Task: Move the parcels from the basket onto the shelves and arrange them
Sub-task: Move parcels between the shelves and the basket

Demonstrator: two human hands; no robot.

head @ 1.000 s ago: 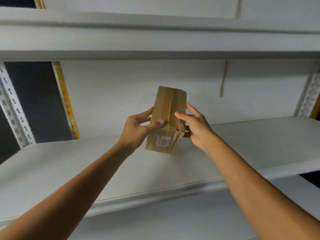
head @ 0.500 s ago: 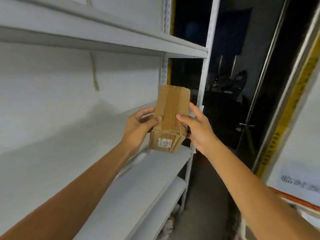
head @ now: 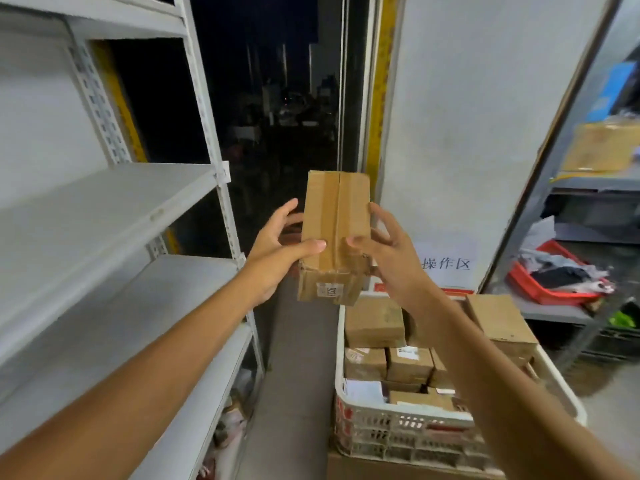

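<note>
Left grip [head: 277,252] and right grip [head: 393,263] clasp the parcel [head: 334,216] mid-frame, steadying it between lower-right basket [head: 398,432] and left shelves [head: 104,209].

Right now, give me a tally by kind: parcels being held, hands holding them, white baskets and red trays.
1 held parcel
2 hands: left hand, right hand
1 white basket
1 red tray
Total: 5
</note>
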